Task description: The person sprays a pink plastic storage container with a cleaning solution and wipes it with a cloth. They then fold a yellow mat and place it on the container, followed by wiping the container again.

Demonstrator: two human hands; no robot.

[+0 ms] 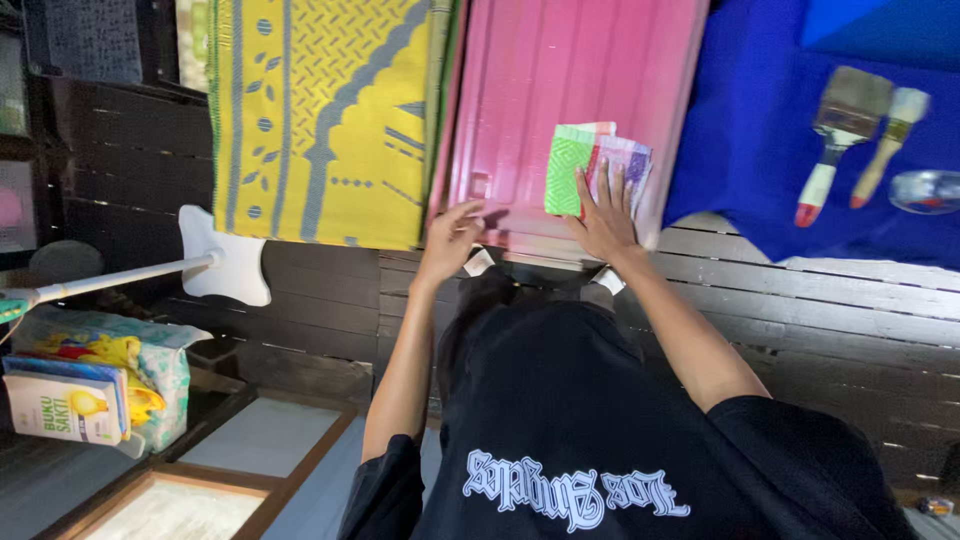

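Head view: right hand (605,215) lies open, flat on folded cloths (580,160), apparently pressing them onto a pink panel (540,80). Left hand (450,240) curls at the panel's edge; whether it grips is unclear.

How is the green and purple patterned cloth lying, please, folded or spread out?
Folded: the green and purple patterned cloth forms a small layered stack under the right hand.

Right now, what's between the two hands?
Only bare pink board, in the head view. Right hand lies on folded cloths; left hand touches the board's edge.
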